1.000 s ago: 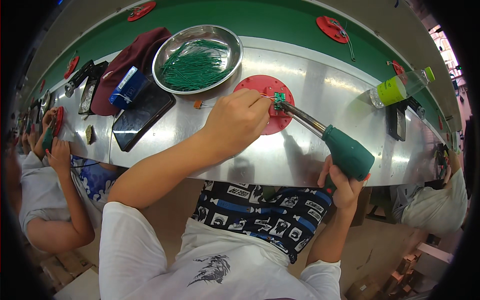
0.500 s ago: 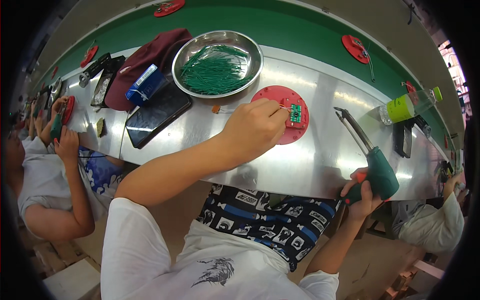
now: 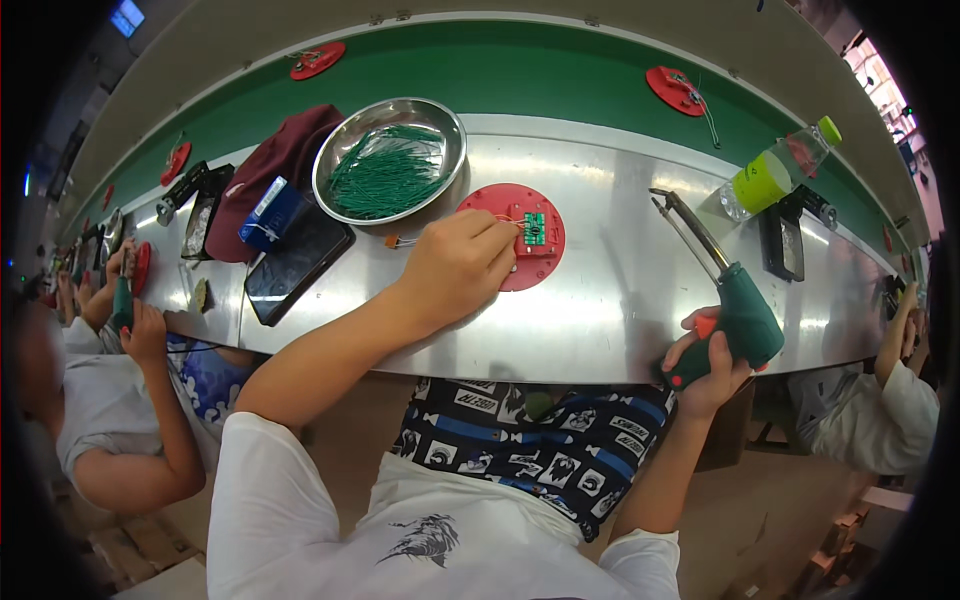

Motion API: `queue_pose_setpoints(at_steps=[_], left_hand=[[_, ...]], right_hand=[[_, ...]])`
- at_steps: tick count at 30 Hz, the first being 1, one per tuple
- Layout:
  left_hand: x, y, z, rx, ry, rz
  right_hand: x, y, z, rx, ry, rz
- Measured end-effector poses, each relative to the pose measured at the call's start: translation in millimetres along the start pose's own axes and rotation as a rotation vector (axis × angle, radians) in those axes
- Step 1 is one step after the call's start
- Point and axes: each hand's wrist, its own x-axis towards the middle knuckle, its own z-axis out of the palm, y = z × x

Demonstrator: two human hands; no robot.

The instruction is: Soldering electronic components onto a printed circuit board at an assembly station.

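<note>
My left hand [image 3: 457, 262] rests over a red round disc [image 3: 545, 265] on the metal table, its fingers pinched on thin wires beside a small green circuit board [image 3: 535, 228]. The board sits on the disc. On the other side of the hand the wires run out to a small orange connector [image 3: 392, 241]. My right hand [image 3: 712, 365] grips a green soldering gun [image 3: 750, 318] at the table's front edge, fingers around its handle near the orange-red trigger. The gun's long metal tip points up and leftward, apart from the disc. My left fingertips are partly hidden.
Behind my left hand stands a steel bowl [image 3: 322, 190] of cut green wires. Left of it lie a maroon cap [image 3: 275, 170], a blue box [image 3: 270, 220] and a black phone [image 3: 295, 278]. A bottle [image 3: 760, 185] lies right. More red discs sit on the green strip [image 3: 500, 70]. People work on both sides.
The whole view has shifted, so the table things appear farther left. The soldering gun's tip is a little farther from the disc. My left hand keeps its pinch beside the board.
</note>
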Motion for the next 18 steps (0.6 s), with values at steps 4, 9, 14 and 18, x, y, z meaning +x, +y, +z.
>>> queue_pose_setpoints(at_steps=[4, 9, 14, 18], left_hand=[[-0.3, 2.1, -0.2, -0.003, 0.025, -0.002], [-1.5, 3.2, 0.6, 0.012, 0.013, -0.01], [1.7, 6.6, -1.3, 0.049, 0.018, 0.01], [14.9, 13.2, -15.5, 0.195, -0.023, -0.002]], right_hand=[[0.4, -3.8, -7.7, -0.015, -0.077, -0.04], [-0.9, -6.6, -26.0, -0.039, -0.1, -0.106], [10.6, -1.5, -40.7, -0.006, -0.022, -0.101], [16.4, 1.3, -34.6, 0.044, 0.084, -0.137]])
